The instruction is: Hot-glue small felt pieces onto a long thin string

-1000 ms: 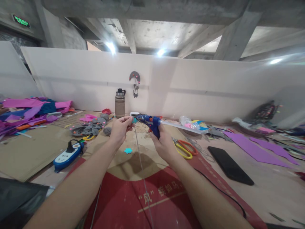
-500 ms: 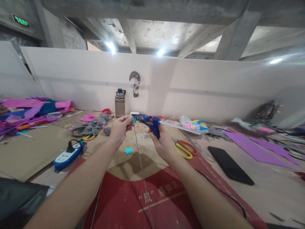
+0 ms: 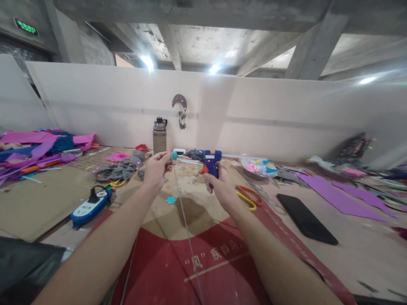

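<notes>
Pinched between thumb and forefinger of the left hand [image 3: 155, 171], near the centre of the frame, is a small teal piece [image 3: 174, 156] with a grey cord [image 3: 181, 203] running down to the bottom edge. Right of it, the right hand [image 3: 221, 182] has its fingers closed about the handle of a blue glue gun [image 3: 210, 162], whose nozzle points left at the teal piece; whether they touch cannot be told. At upper centre-left a tinted bottle [image 3: 159, 137] stands upright, lid on, its contents unclear. Right of centre, clear plastic wrapping [image 3: 259, 166] holds pink, yellow and blue bits. Pale characters on the red board [image 3: 203, 237] at lower centre read “风” 疾如马; a green sign [image 3: 27, 27] at upper left reads EXIT. A turquoise flower shape [image 3: 171, 200] lies below the left hand. Scissors [image 3: 252, 195] with orange and yellow handles lie partly behind the right forearm, a black phone [image 3: 307, 218] farther right, and a blue-and-white power strip [image 3: 90, 207] with a black plug at left.
</notes>
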Action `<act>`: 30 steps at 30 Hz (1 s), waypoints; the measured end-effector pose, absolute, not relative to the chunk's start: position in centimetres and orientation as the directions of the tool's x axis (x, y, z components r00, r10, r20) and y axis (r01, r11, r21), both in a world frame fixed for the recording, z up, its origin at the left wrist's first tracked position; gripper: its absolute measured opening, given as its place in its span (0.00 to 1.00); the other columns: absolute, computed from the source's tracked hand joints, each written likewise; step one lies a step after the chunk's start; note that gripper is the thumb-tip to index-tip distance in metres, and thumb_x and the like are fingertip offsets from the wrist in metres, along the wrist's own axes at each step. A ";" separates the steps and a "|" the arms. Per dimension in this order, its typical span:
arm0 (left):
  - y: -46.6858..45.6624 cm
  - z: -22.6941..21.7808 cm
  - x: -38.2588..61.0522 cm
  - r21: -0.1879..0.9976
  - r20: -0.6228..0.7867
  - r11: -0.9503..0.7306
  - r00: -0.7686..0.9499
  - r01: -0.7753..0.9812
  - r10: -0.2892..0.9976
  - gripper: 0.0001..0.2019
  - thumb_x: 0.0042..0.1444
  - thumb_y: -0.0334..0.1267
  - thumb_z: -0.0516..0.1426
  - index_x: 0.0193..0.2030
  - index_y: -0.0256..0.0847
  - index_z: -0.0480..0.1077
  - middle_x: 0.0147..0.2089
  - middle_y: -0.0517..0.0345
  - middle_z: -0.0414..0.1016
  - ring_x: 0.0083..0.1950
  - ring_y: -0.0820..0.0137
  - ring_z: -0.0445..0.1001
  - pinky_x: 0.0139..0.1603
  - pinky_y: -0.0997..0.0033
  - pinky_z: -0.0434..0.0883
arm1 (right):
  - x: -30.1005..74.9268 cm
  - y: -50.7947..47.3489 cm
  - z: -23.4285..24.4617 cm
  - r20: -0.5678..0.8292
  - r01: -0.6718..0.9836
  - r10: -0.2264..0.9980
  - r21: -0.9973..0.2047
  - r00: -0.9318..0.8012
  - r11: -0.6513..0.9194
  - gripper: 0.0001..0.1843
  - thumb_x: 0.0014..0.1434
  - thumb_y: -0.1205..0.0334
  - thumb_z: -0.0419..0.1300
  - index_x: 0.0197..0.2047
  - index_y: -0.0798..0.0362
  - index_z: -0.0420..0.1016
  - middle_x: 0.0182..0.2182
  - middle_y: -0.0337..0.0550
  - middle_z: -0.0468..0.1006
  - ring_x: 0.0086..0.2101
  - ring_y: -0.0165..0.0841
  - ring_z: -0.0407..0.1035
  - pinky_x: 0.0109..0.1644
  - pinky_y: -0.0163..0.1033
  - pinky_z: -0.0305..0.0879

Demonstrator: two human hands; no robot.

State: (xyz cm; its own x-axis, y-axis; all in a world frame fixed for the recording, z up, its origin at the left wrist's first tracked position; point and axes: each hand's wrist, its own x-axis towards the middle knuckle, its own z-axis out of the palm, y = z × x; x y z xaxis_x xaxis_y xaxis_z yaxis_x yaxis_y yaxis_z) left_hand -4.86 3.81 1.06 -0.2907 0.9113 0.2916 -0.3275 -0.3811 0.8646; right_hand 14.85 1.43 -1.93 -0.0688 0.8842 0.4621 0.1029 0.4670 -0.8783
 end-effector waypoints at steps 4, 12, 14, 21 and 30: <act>3.6 1.0 -4.4 0.873 0.369 -0.439 -0.304 -0.213 0.879 0.11 0.40 0.40 0.63 0.30 0.38 0.70 0.22 0.62 0.69 0.22 0.76 0.67 0.17 0.79 0.57 | 15.4 3.7 -3.8 0.264 0.175 0.962 -0.946 -0.064 0.271 0.10 0.50 0.60 0.53 0.37 0.51 0.60 0.21 0.33 0.67 0.17 0.25 0.59 0.19 0.31 0.57; 1.5 1.5 -3.1 0.745 0.667 -0.602 -0.293 0.288 0.685 0.04 0.44 0.37 0.60 0.28 0.40 0.74 0.24 0.61 0.68 0.24 0.76 0.61 0.25 0.76 0.57 | 16.8 4.1 -4.7 0.631 0.777 0.772 -0.521 0.072 0.353 0.12 0.43 0.62 0.63 0.23 0.51 0.60 0.25 0.48 0.70 0.30 0.37 0.66 0.35 0.42 0.63; 1.0 1.6 -2.8 0.686 0.722 -0.627 -0.235 0.369 0.651 0.03 0.45 0.35 0.60 0.28 0.42 0.74 0.26 0.61 0.69 0.25 0.75 0.61 0.28 0.75 0.59 | 16.1 3.1 -3.4 0.631 0.684 0.772 -0.595 0.072 0.422 0.10 0.50 0.57 0.58 0.26 0.52 0.62 0.28 0.48 0.70 0.33 0.38 0.67 0.39 0.47 0.64; 0.5 0.8 -1.5 0.726 0.671 -0.609 -0.135 0.321 0.729 0.03 0.42 0.34 0.62 0.26 0.43 0.75 0.28 0.58 0.72 0.29 0.71 0.65 0.33 0.73 0.64 | 11.6 0.0 -0.8 0.337 -0.265 0.926 -0.921 -0.171 0.286 0.18 0.51 0.53 0.58 0.39 0.48 0.55 0.28 0.32 0.67 0.23 0.25 0.66 0.31 0.37 0.68; 0.8 -0.2 -0.4 0.848 0.525 -0.515 -0.060 0.123 0.849 0.09 0.47 0.40 0.60 0.33 0.38 0.70 0.28 0.57 0.73 0.27 0.71 0.73 0.31 0.71 0.71 | 12.4 0.6 -1.1 0.447 0.045 0.894 -0.893 0.000 0.447 0.05 0.52 0.60 0.54 0.30 0.53 0.64 0.24 0.33 0.66 0.24 0.25 0.59 0.28 0.32 0.58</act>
